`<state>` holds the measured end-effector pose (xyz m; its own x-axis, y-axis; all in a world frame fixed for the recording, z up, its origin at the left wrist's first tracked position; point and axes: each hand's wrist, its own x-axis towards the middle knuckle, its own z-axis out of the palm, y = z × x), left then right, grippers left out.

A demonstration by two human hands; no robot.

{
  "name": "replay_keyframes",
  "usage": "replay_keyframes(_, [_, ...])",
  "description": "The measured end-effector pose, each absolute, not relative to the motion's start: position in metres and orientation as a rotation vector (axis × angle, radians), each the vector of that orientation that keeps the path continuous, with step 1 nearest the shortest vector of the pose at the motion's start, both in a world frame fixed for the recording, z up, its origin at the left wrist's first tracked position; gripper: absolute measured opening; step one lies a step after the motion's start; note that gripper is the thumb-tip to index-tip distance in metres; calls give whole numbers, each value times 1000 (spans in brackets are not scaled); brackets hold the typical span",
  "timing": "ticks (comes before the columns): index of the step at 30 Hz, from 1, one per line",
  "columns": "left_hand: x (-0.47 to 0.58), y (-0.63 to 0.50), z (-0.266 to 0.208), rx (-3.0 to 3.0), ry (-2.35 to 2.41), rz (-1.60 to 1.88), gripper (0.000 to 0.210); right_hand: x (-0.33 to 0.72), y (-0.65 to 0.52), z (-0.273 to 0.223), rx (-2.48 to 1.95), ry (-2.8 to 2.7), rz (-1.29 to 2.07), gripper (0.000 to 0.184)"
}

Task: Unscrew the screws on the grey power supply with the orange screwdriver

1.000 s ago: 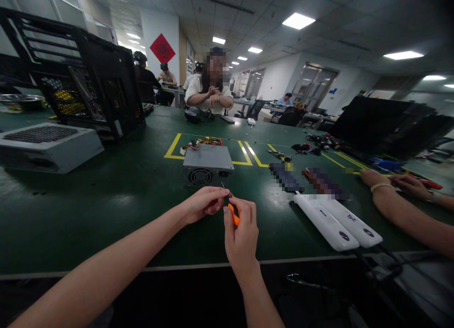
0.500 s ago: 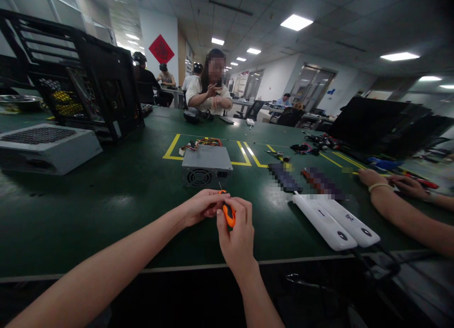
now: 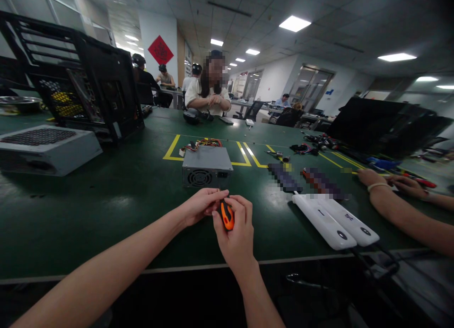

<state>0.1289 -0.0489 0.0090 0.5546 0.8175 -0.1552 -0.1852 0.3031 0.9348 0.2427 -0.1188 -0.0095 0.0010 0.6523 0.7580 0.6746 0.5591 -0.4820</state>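
An orange-and-black screwdriver (image 3: 227,216) is held over the near part of the green table, its handle between the fingers of my right hand (image 3: 237,226). My left hand (image 3: 203,206) is closed at the front end of the same screwdriver, thumb and fingers pinched by its neck. The shaft hardly shows from here. Just beyond my hands stands a grey power supply (image 3: 207,164), its fan grille and socket facing me, with a bundle of coloured cables lying behind it.
Left are a second power supply (image 3: 48,148) and a black computer case (image 3: 81,77). Right lie two white devices (image 3: 328,222) with black cables, blurred dark items and loose parts. A neighbour's arm (image 3: 400,210) rests at the right edge. Another person (image 3: 207,94) sits opposite.
The screwdriver's handle has turned and dropped slightly in my hands, and its thin shaft tip no longer shows above my left fingers. The person opposite has lowered their raised hand.
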Motion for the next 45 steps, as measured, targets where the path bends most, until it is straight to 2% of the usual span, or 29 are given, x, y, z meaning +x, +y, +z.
replay_keyframes(6, [129, -49, 8, 1094, 740, 689, 42, 243, -121, -9, -1119, -1764, -41, 19])
replay_keyframes(12, [128, -49, 9, 1112, 763, 705, 38, 243, -121, -8, -1167, -1727, 22, 16])
replay_keyframes(18, [127, -50, 9, 1099, 783, 699, 42, 241, -121, -10, -1098, -1799, -22, 24])
replay_keyframes(25, [127, -49, 10, 1090, 738, 714, 36, 243, -120, -11, -1145, -1721, 24, 21])
replay_keyframes(32, [127, -50, 10, 1073, 780, 690, 42, 241, -121, -11, -1097, -1836, 33, 27])
replay_keyframes(39, [128, -51, 11, 1104, 769, 694, 36, 242, -121, -10, -1152, -1772, 25, 21])
replay_keyframes(45, [127, -50, 8, 1087, 820, 698, 40, 240, -123, -9, -1086, -1877, 16, 27])
